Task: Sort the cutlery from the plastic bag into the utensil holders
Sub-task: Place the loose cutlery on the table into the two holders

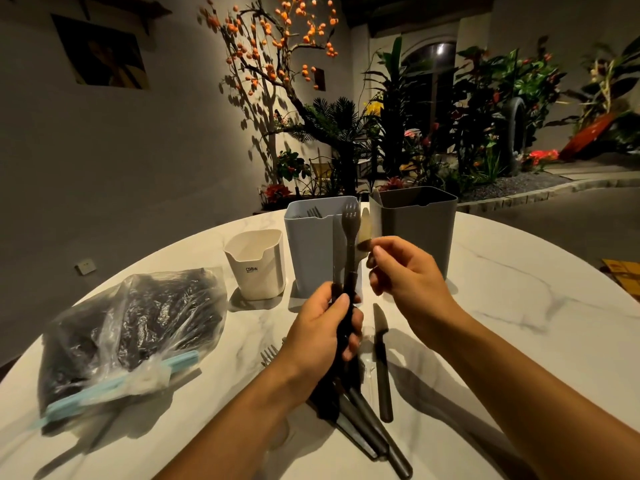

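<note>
Nearest, below both hands: loose cutlery pile (367,431) on the tabletop (519,341), dark handles fanned toward the person. Count uncertain, at least four handles overlapping; one fork (268,355) shows its tines just left of the left wrist.

One knife (381,362), dark, lies flat and alone between the two forearms, blade pointing away.

Left hand (325,337): clenched round a bundle of dark handles, upright. Two heads show above the fist, one grey fork head (349,216) and one flat blade beside it; more may be hidden in the fist. Risk: a loose grip on several handles at once lets one slide down onto the pile.

Right hand (408,271): thumb and forefinger pinch a pale piece (365,230) at the bundle's top, kind unclear. Risk: drawing it out drags a neighbour along, or it lands in the wrong holder.

Left of the hands: one plastic bag (131,337), blue zip strip, dark contents inside, uncounted.

Beyond the hands: three holders. One white holder (256,265), small, contents not visible. One blue holder (311,247), fork tines showing at its rim. One grey holder (415,230), one utensil tip at its near left corner. Risk: a knock from the raised bundle could tip the small white one.
</note>
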Demonstrator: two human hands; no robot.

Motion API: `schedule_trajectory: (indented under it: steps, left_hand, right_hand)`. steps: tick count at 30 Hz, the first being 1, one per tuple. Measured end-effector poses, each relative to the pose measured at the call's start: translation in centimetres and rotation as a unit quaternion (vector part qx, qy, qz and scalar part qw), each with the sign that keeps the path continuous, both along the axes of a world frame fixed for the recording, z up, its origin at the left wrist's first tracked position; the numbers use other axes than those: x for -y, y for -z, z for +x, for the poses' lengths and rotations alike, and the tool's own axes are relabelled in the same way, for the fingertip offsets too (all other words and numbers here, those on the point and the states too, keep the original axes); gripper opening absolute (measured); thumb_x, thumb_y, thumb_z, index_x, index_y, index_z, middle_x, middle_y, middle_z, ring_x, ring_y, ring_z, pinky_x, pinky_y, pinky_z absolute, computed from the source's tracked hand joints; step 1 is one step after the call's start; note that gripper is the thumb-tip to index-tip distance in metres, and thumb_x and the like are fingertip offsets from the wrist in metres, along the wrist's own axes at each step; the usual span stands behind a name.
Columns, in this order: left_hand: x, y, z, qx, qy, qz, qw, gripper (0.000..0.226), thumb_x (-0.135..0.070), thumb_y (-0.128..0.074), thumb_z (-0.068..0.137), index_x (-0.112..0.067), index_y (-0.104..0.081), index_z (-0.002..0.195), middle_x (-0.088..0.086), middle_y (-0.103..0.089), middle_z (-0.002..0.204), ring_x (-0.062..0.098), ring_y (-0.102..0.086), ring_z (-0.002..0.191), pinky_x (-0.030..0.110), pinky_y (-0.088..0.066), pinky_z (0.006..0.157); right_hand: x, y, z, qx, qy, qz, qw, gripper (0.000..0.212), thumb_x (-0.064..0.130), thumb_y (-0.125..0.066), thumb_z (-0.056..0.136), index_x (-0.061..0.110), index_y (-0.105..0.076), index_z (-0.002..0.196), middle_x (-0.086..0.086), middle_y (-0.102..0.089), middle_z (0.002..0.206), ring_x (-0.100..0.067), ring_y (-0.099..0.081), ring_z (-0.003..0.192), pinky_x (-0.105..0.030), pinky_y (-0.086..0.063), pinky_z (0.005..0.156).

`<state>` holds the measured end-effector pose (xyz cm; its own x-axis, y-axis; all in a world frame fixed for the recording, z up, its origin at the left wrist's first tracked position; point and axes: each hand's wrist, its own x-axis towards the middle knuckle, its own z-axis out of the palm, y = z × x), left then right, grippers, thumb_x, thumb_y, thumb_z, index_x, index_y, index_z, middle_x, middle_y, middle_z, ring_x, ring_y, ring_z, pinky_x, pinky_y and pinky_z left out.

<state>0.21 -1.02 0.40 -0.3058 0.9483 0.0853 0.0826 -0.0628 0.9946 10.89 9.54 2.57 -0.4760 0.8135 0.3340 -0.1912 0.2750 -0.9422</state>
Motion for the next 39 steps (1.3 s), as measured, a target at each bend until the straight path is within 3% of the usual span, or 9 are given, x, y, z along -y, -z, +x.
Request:
schedule_trajectory:
  steps: [5, 7, 12, 17, 22, 27, 31, 34, 39]
  left_hand:
    - [0.0, 0.2, 0.1, -0.049, -0.002, -0.024, 0.999, 0.022, -0.027, -0.035, 0.109, -0.013, -0.052, 0.110, 0.003, -0.051, 0.073, 0.011, -0.042, 0.058, 0.020, -0.038, 0.052]
    - [0.0, 0.1, 0.3, -0.064, 0.000, -0.022, 0.998, 0.022, -0.029, -0.035, 0.109, -0.017, -0.053, 0.111, 0.003, -0.048, 0.073, 0.010, -0.040, 0.057, 0.019, -0.036, 0.052]
    - [0.0, -0.2, 0.6, 0.042, -0.004, -0.027, 0.999, 0.045, -0.051, -0.026, 0.105, -0.017, -0.056, 0.098, 0.003, -0.046, 0.063, 0.011, -0.040, 0.051, 0.022, -0.036, 0.048]
    - [-0.2, 0.0, 0.6, 0.074, -0.026, -0.023, 0.997, 0.045, -0.043, -0.032, 0.107, -0.010, -0.059, 0.096, 0.003, -0.056, 0.070, 0.014, -0.052, 0.061, 0.023, -0.046, 0.056]
    - [-0.2, 0.0, 0.2, 0.043, -0.055, 0.002, 0.998, 0.035, -0.035, -0.038, 0.107, -0.008, -0.061, 0.107, 0.006, -0.060, 0.076, 0.014, -0.055, 0.062, 0.023, -0.048, 0.055]
    - [-0.5, 0.0, 0.6, -0.032, -0.123, 0.001, 0.992, 0.025, -0.032, -0.036, 0.108, -0.016, -0.055, 0.108, 0.006, -0.063, 0.087, 0.014, -0.057, 0.073, 0.022, -0.051, 0.065]
    - [-0.7, -0.1, 0.4, -0.032, -0.155, -0.001, 0.987, 0.031, -0.033, -0.034, 0.109, -0.011, -0.054, 0.107, 0.018, -0.062, 0.106, 0.028, -0.062, 0.096, 0.038, -0.053, 0.088]
    - [-0.7, -0.2, 0.3, -0.015, -0.128, -0.001, 0.992, 0.030, -0.045, -0.033, 0.106, -0.031, -0.059, 0.106, 0.000, -0.067, 0.111, 0.015, -0.062, 0.108, 0.037, -0.048, 0.102]
    - [-1.2, 0.2, -0.3, -0.032, -0.116, 0.004, 0.993, 0.039, -0.049, -0.032, 0.105, -0.027, -0.065, 0.101, 0.002, -0.072, 0.104, 0.017, -0.067, 0.102, 0.033, -0.053, 0.095]
  right_hand:
    - [0.3, 0.1, 0.2, -0.021, -0.035, -0.049, 0.998, 0.020, 0.021, -0.049, 0.101, 0.012, -0.068, 0.100, -0.003, -0.071, 0.083, -0.014, -0.065, 0.068, -0.024, -0.057, 0.063]
    - [0.4, 0.3, 0.1, -0.013, -0.016, -0.015, 1.000, 0.017, 0.024, -0.055, 0.098, 0.013, -0.067, 0.100, 0.002, -0.071, 0.079, -0.013, -0.066, 0.068, -0.024, -0.057, 0.063]
    - [0.3, 0.7, 0.1, 0.009, -0.014, 0.029, 0.999, 0.013, 0.019, -0.062, 0.094, 0.012, -0.069, 0.101, 0.000, -0.071, 0.081, -0.014, -0.069, 0.075, -0.022, -0.054, 0.067]
    - [0.3, 1.0, 0.1, 0.015, -0.038, 0.028, 0.999, 0.016, 0.020, -0.062, 0.093, 0.020, -0.070, 0.106, 0.003, -0.073, 0.087, -0.015, -0.070, 0.083, -0.024, -0.056, 0.072]
    - [0.4, 1.3, 0.0, 0.022, -0.042, 0.014, 0.999, 0.018, 0.018, -0.059, 0.095, 0.023, -0.069, 0.108, 0.004, -0.074, 0.089, -0.015, -0.070, 0.084, -0.026, -0.058, 0.076]
    - [0.5, 1.1, 0.1, 0.016, -0.047, 0.027, 0.998, 0.017, 0.017, -0.060, 0.094, 0.025, -0.071, 0.104, 0.006, -0.074, 0.087, -0.011, -0.070, 0.083, -0.022, -0.057, 0.073]
    - [0.7, 0.9, 0.1, 0.014, -0.058, 0.035, 0.998, 0.013, 0.018, -0.059, 0.094, 0.016, -0.071, 0.100, 0.001, -0.074, 0.085, -0.015, -0.069, 0.081, -0.026, -0.057, 0.072]
    - [1.1, 0.7, -0.1, 0.015, -0.082, 0.034, 0.996, 0.013, 0.017, -0.056, 0.096, 0.014, -0.069, 0.099, 0.000, -0.073, 0.085, -0.017, -0.070, 0.084, -0.030, -0.059, 0.077]
    - [0.8, 0.7, -0.2, 0.018, -0.064, 0.043, 0.997, 0.015, 0.014, -0.058, 0.095, 0.022, -0.069, 0.102, 0.006, -0.073, 0.089, -0.013, -0.070, 0.089, -0.023, -0.057, 0.075]
